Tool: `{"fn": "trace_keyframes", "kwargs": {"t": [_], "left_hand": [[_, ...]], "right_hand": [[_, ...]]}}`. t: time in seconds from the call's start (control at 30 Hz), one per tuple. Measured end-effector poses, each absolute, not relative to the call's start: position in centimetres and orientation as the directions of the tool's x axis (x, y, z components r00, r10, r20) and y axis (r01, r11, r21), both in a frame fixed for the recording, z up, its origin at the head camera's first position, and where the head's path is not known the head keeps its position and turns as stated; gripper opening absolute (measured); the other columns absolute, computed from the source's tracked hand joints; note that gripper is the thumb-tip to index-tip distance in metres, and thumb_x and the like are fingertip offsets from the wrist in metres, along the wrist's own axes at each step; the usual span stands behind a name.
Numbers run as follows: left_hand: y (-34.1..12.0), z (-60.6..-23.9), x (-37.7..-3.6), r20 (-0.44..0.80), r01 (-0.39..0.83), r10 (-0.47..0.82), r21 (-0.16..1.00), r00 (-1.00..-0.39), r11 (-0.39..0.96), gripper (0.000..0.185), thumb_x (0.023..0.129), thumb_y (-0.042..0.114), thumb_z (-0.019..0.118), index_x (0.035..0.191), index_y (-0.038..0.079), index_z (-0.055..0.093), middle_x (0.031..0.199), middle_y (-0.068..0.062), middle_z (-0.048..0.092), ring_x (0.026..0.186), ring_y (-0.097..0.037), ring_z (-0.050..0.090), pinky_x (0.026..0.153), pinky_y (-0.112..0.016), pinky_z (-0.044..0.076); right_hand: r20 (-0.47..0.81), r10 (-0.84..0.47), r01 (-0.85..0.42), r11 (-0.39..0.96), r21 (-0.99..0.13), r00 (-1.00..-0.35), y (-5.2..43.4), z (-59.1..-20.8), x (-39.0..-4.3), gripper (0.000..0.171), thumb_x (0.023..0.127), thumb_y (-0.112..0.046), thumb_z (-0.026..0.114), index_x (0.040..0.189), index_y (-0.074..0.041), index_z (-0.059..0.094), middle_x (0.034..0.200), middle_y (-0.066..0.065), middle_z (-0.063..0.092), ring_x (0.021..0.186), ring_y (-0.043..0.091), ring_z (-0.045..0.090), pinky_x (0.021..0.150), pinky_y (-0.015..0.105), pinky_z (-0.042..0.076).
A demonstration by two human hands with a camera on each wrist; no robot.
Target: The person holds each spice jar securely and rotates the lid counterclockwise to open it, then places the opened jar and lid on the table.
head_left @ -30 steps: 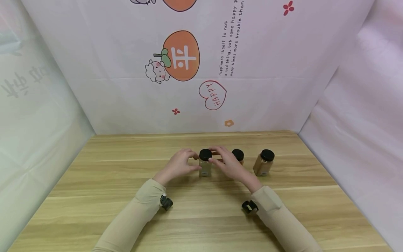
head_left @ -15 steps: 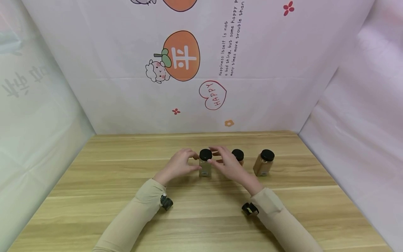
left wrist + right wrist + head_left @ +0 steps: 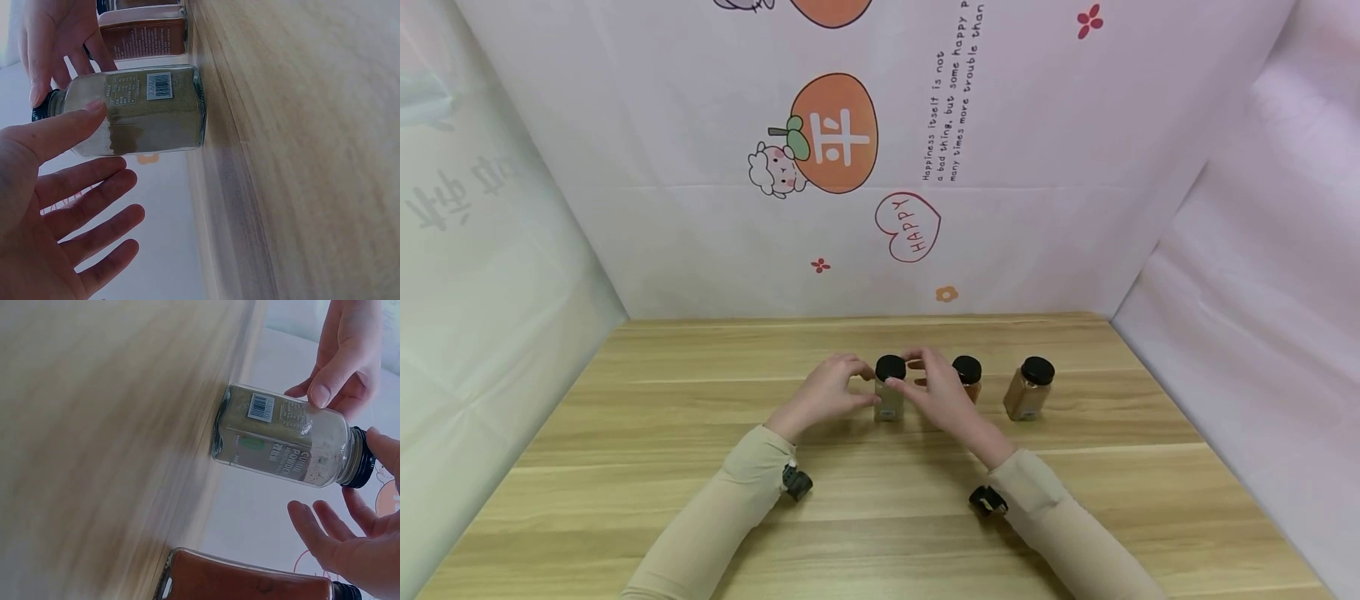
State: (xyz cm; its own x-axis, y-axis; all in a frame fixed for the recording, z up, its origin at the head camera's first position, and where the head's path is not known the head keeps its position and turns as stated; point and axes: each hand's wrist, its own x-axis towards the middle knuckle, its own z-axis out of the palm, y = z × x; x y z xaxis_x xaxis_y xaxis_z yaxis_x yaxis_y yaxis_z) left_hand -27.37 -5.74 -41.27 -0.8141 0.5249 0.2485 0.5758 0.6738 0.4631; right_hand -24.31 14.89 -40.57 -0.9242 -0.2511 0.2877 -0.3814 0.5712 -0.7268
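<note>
Spice jar point(image 3: 890, 390) upright on wooden table point(image 3: 662, 433) — printed backdrop point(image 3: 925, 125) behind.

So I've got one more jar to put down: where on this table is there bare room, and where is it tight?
Bare wood lies left of the left hand, behind the jars up to the back wall, and right of the brown jar. It is crowded in the middle, where both hands flank the pale jar, the right hand in front of the red jar.

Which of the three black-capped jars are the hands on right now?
The leftmost jar, with pale greenish powder. The left hand and right hand flank it; the middle jar and right jar stand untouched.
</note>
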Motion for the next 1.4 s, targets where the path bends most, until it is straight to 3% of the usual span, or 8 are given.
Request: {"fn": "trace_keyframes", "kwargs": {"t": [0.33, 0.7, 1.4], "left_hand": [[-5.7, -41.2, -27.4, 0.241, 0.572, 0.526, 0.478, -0.815, 0.667, 0.039, 0.078, 0.033, 0.078, 0.104, 0.007, 0.069, 0.102, -0.003, 0.066, 0.103, -0.026, 0.060, 0.091, -0.039, 0.047], [-5.7, -41.2, -27.4, 0.246, 0.570, 0.521, 0.478, -0.817, 0.668, 0.037, 0.077, 0.031, 0.079, 0.103, 0.006, 0.069, 0.101, -0.004, 0.066, 0.103, -0.028, 0.060, 0.091, -0.040, 0.047], [-5.7, -41.5, -27.8, 0.251, 0.581, 0.529, 0.456, -0.811, 0.674, 0.038, 0.077, 0.035, 0.078, 0.104, 0.009, 0.069, 0.102, -0.002, 0.067, 0.101, -0.025, 0.061, 0.090, -0.038, 0.048]], "right_hand": [[0.314, -0.316, -0.442, 0.552, -0.707, -0.895, 15.2, -40.4, -24.3, 0.049, 0.092, -0.028, 0.062, 0.129, -0.001, 0.048, 0.129, 0.014, 0.049, 0.118, 0.030, 0.053, 0.089, 0.044, 0.052], [0.278, -0.433, -0.496, 0.554, -0.669, -0.858, 16.2, -40.1, -24.7, 0.042, 0.097, -0.024, 0.054, 0.136, -0.010, 0.047, 0.132, 0.014, 0.048, 0.121, 0.029, 0.052, 0.091, 0.037, 0.051], [0.274, -0.497, -0.544, 0.554, -0.630, -0.823, 16.8, -40.1, -25.1, 0.044, 0.098, -0.022, 0.052, 0.141, -0.013, 0.043, 0.135, 0.015, 0.047, 0.121, 0.030, 0.052, 0.090, 0.040, 0.052]]}}
